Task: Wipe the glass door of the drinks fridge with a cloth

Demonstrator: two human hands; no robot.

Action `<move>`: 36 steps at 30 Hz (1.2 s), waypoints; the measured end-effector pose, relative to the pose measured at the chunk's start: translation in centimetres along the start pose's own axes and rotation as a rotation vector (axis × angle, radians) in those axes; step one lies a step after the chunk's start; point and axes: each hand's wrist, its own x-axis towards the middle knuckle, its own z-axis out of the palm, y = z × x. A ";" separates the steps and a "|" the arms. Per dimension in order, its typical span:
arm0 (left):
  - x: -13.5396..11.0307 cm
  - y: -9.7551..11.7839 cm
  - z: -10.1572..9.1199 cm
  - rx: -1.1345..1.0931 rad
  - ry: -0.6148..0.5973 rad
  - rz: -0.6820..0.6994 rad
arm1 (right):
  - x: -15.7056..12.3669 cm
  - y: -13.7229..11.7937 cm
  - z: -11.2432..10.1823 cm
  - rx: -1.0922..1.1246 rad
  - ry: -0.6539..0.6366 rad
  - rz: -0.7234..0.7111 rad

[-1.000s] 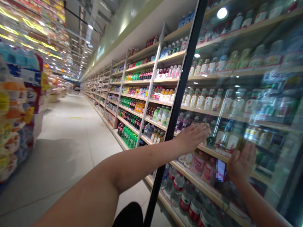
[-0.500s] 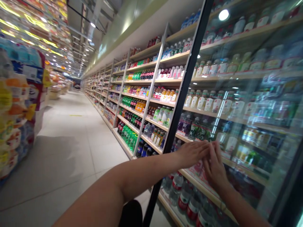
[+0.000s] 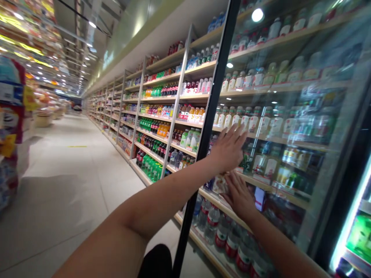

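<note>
A tall glass door (image 3: 290, 127) with a black edge (image 3: 206, 131) stands in front of shelves of drink bottles. My left hand (image 3: 228, 148) lies flat on the glass near that edge, fingers spread and stretched out. My right hand (image 3: 237, 195) presses flat on the glass just below it, fingers pointing left. Neither hand holds anything. Behind the glass I see rows of bottles, blurred by reflections.
Long open shelves of bottled drinks (image 3: 156, 127) run down the aisle on the right. The tiled floor (image 3: 75, 181) stretches away to the left. A stacked product display (image 3: 8, 127) stands at the far left. A lit cooler (image 3: 356, 231) shows at the right edge.
Both hands have slid left across the glass toward the black edge. My left hand rose; my right hand moved from beside it to below it. The door edge has shifted left.
</note>
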 end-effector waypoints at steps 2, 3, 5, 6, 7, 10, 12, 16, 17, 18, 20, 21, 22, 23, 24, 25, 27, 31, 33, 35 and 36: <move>2.0 -0.7 0.8 0.104 0.070 -0.025 | 1.0 -0.7 0.0 -0.017 0.000 -0.014; 2.7 -0.9 1.3 0.147 0.084 -0.039 | 1.3 -0.9 0.1 -0.022 0.004 -0.031; 3.2 -1.2 2.4 0.219 0.102 -0.064 | 1.3 -1.1 0.2 -0.018 0.008 -0.078; 3.2 -1.3 2.9 0.250 0.114 -0.064 | 0.9 -1.0 0.3 -0.011 -0.001 -0.108; 3.1 -1.4 3.2 0.276 0.128 -0.055 | 0.4 -0.9 0.4 -0.003 -0.016 -0.141; 2.6 -1.6 3.8 0.309 0.153 -0.041 | -1.5 0.0 0.3 0.017 -0.063 -0.229; 2.6 -1.8 3.9 0.290 0.146 -0.037 | -2.5 1.1 -0.1 0.030 -0.105 -0.288; 2.8 -2.2 4.0 0.222 0.130 -0.030 | -2.0 4.6 -1.4 -0.026 -0.141 -0.258; 2.8 -2.2 4.1 0.208 0.128 -0.031 | -1.4 5.7 -1.8 -0.060 -0.106 -0.176; 2.9 -2.2 4.1 0.198 0.125 -0.031 | -0.7 6.8 -2.2 -0.096 -0.044 -0.071; 2.8 -2.3 4.2 0.183 0.120 -0.031 | 0.5 8.5 -2.8 -0.169 0.131 0.145; 2.8 -2.3 4.2 0.179 0.119 -0.031 | 0.9 9.1 -3.1 -0.200 0.217 0.223; 2.8 -2.3 4.2 0.176 0.120 -0.030 | 1.1 9.5 -3.2 -0.220 0.283 0.272; 2.8 -2.3 4.2 0.175 0.121 -0.028 | 1.2 9.7 -3.4 -0.228 0.327 0.299; 2.8 -2.3 4.2 0.175 0.121 -0.027 | 1.1 9.9 -3.5 -0.223 0.346 0.310; 2.9 -2.3 4.2 0.176 0.121 -0.025 | 1.0 10.0 -3.6 -0.208 0.342 0.306; 2.9 -2.3 4.2 0.179 0.119 -0.024 | 1.2 10.8 -4.1 -0.160 0.293 0.281; 2.9 -2.3 4.3 0.188 0.125 -0.023 | 4.0 14.9 -6.3 -0.123 0.301 0.358; 2.8 -2.2 4.3 0.195 0.135 -0.024 | 5.8 17.0 -7.5 -0.140 0.413 0.489; 2.7 -2.2 4.3 0.199 0.145 -0.028 | 6.6 17.9 -8.0 -0.150 0.462 0.546; 2.6 -2.1 4.3 0.198 0.148 -0.031 | 6.6 17.8 -8.1 -0.152 0.461 0.534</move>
